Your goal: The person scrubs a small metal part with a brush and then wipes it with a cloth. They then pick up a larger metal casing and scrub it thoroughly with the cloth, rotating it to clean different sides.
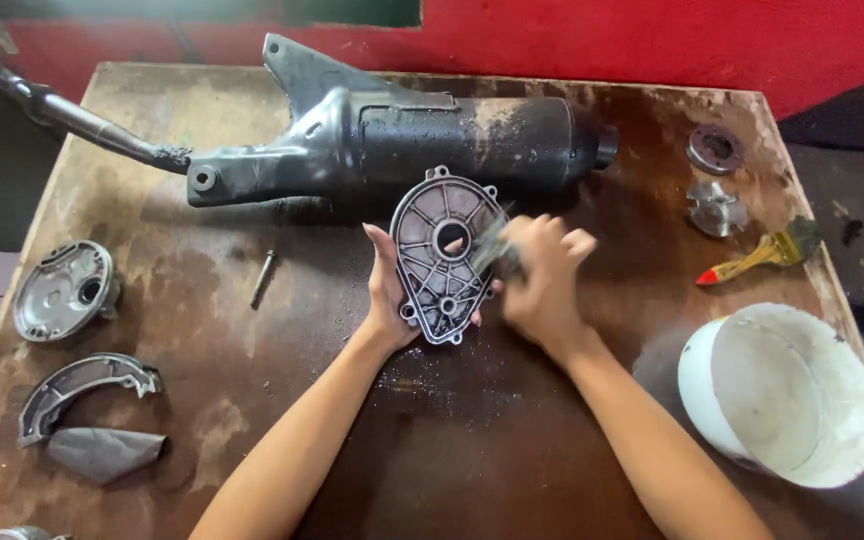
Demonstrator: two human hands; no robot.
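Note:
My left hand holds a grey, ribbed metal engine cover upright above the wet wooden table. The cover is oval with a round hole near its top and bolt lugs around its rim. My right hand is closed on a small brush, blurred by motion, whose bristles touch the cover's right side. A large black exhaust muffler lies across the table just behind both hands.
A white bucket stands tilted at the right. A paintbrush with a red-tipped handle and two round metal parts lie at the far right. Left side: a bolt, a round hub plate, a curved brake shoe.

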